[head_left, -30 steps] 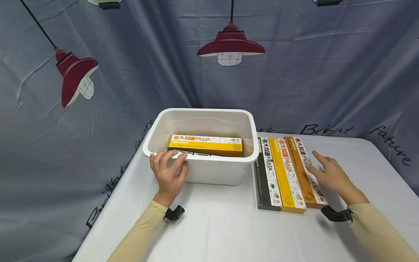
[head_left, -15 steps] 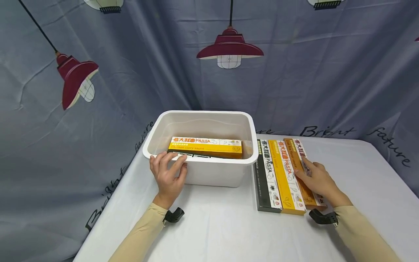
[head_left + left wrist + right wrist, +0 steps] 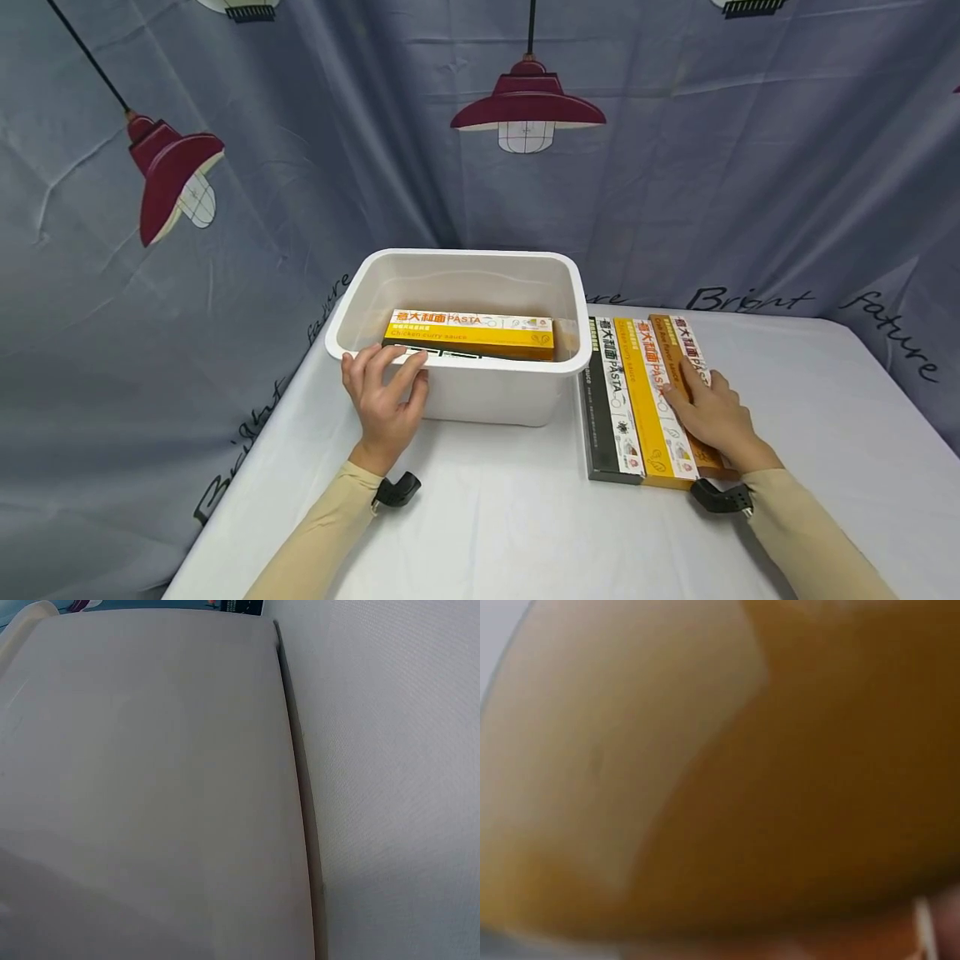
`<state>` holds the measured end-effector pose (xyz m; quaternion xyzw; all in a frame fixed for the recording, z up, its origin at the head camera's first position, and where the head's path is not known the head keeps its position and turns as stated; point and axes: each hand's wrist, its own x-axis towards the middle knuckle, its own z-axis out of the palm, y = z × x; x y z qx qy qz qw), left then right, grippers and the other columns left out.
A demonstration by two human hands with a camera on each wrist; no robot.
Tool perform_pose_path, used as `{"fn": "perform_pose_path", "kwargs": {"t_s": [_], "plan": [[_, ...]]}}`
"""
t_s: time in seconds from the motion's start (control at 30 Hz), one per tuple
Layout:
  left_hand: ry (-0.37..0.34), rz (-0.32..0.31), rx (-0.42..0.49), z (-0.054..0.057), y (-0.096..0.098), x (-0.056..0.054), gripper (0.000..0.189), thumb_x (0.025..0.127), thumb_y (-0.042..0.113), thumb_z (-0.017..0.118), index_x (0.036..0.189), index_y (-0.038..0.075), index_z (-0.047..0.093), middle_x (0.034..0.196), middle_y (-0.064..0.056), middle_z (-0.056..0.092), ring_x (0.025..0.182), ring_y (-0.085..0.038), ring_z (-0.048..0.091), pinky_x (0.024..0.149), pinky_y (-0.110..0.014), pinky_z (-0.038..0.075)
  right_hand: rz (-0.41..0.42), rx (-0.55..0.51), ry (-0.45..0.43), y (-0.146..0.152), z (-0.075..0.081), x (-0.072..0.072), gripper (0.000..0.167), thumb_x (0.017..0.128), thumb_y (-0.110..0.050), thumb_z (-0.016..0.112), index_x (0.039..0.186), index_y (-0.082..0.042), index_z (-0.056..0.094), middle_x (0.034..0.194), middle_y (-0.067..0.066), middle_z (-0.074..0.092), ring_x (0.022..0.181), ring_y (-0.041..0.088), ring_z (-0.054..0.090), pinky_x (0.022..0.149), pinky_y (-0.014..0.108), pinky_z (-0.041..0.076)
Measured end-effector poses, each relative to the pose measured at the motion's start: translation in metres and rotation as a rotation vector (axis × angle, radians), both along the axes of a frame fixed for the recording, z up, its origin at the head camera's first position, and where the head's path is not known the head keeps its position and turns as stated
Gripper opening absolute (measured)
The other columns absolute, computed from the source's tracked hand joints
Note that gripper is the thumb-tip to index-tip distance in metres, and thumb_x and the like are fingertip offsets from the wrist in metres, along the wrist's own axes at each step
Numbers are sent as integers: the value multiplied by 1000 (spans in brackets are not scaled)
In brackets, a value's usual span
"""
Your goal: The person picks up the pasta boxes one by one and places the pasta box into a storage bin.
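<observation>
From my screen: a left hand [image 3: 386, 408] on a white tub [image 3: 495, 396], a right hand [image 3: 716, 417] on a brown box [image 3: 667, 343].
Nearest was the smooth white tablecloth [image 3: 487, 517], tan sleeves [image 3: 322, 525] stretched above it. The left fingers hooked the tub's near rim, thumb below; the right thumb and forefinger stood apart, and I couldn't tell whether they gripped. The brown box lay flat beside yellow [image 3: 641, 392] and black [image 3: 600, 425] cardboard boxes; another yellow box [image 3: 472, 335] sat inside the plastic tub. Beyond hung a creased blue-grey curtain [image 3: 675, 208].
</observation>
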<state>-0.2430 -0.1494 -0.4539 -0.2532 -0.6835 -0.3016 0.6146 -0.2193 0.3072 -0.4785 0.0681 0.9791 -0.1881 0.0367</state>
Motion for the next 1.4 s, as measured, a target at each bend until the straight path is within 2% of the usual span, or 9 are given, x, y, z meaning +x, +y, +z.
{"fn": "perform_pose_path", "kwargs": {"t_s": [0.37,0.73,0.83,1.0,1.13,1.23,1.4], "plan": [[-8,0,-1,2,0,1,17,86,4,68,99,10,78,103,-18,67,112,-37,48,122,-47,10,11,56,11,-1,-3,2,84,102,-66,20,162,-10,4,153,50,6,124,72,32,89,77,34],[-8,-4,6,1,1,0,18,84,3,68,98,10,78,102,-18,67,112,-37,48,122,-47,10,25,75,-67,18,-1,19,88,100,-69,24,162,-12,1,152,50,3,122,73,30,89,79,36],[-7,-5,8,1,1,0,18,84,3,69,98,10,78,102,-18,66,113,-37,48,122,-46,10,41,84,-100,26,1,25,91,100,-69,30,162,-11,-1,151,51,2,120,74,31,86,78,39],[-15,-5,9,2,0,0,19,84,3,69,99,10,78,105,-16,66,113,-37,47,123,-46,9,50,67,-164,35,7,30,96,97,-59,47,162,-11,-5,150,52,-2,115,72,34,79,75,45],[-16,-6,9,3,0,0,19,84,2,69,99,10,78,105,-16,66,114,-36,47,123,-45,9,22,74,-188,38,11,32,93,96,-46,53,162,-10,-3,146,52,2,111,68,37,77,72,45],[-13,-6,9,2,0,1,18,84,2,69,98,9,78,104,-17,66,113,-36,47,123,-45,8,3,114,-157,37,9,35,90,95,-39,53,161,-8,1,142,52,9,105,64,42,76,68,46],[-10,-11,10,2,0,2,17,85,3,69,99,9,78,104,-17,66,113,-37,47,123,-45,9,-31,140,-87,33,3,38,86,94,-35,53,161,-7,7,136,52,18,102,62,40,76,65,43]]}}
